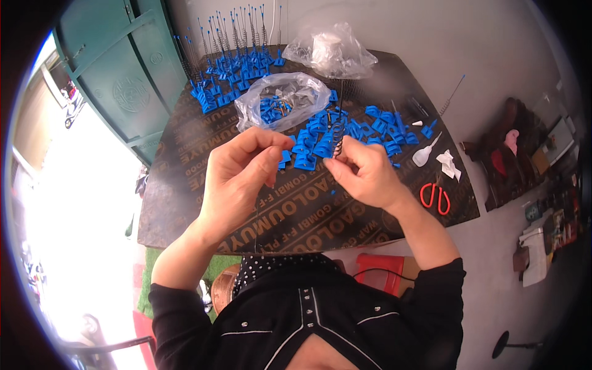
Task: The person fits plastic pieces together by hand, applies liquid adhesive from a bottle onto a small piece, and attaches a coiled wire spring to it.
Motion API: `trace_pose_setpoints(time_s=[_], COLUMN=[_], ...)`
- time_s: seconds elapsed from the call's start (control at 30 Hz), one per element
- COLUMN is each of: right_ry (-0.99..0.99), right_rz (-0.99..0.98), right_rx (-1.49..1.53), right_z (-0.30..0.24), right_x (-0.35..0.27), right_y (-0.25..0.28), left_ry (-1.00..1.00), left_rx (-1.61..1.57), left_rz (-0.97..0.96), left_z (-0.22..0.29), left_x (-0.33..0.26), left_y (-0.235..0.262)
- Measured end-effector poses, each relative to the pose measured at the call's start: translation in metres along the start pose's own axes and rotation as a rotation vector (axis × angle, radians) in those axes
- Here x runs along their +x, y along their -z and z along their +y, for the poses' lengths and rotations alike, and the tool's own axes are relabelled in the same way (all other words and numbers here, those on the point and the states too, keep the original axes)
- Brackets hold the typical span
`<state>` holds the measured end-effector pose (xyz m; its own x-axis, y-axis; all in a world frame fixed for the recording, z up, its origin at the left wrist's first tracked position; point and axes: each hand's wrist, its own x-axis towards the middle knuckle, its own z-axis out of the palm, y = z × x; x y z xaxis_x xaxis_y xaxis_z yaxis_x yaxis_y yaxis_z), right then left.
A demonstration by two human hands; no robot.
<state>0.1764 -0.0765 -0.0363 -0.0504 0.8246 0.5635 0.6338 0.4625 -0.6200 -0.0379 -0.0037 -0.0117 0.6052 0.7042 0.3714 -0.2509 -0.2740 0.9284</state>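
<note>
Over the near middle of the table, my right hand [364,172] pinches a dark coil spring [338,132] that stands upright, with a thin straight end rising above its coils. My left hand [237,172] is level with it, a short way to the left, thumb and fingers pinched together. Whatever lies between those fingertips is too small to make out. Just beyond both hands is a heap of loose blue plastic parts [305,151]. A small blue bit [333,192] lies between my wrists.
Finished-looking blue pieces with upright springs [240,61] crowd the far left. A clear bag of blue parts [280,102] lies mid-table, another bag with a white spool [330,52] behind. At right are red-handled scissors [435,198], a white squeeze bottle [422,155] and crumpled tissue [448,165].
</note>
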Motion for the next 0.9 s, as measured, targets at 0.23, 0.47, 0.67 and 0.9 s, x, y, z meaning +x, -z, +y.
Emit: trace_pose_setpoints(time_s=[0.23, 0.47, 0.67, 0.9], right_ry=[0.121, 0.344, 0.475, 0.602], right_rz=[-0.136, -0.254, -0.304, -0.205], right_rx=[-0.387, -0.778, -0.934, -0.976], right_z=[0.015, 0.043, 0.071, 0.105], right_x=[0.010, 0.003, -0.007, -0.008], right_y=[0.037, 0.044, 0.038, 0.029], left_ry=[0.075, 0.130, 0.137, 0.144], left_rx=[0.014, 0.030, 0.060, 0.034], left_rz=[0.081, 0.174, 0.228, 0.317], left_z=[-0.014, -0.021, -0.022, -0.027], left_x=[-0.012, -0.021, -0.028, -0.039], left_y=[0.014, 0.024, 0.035, 0.050])
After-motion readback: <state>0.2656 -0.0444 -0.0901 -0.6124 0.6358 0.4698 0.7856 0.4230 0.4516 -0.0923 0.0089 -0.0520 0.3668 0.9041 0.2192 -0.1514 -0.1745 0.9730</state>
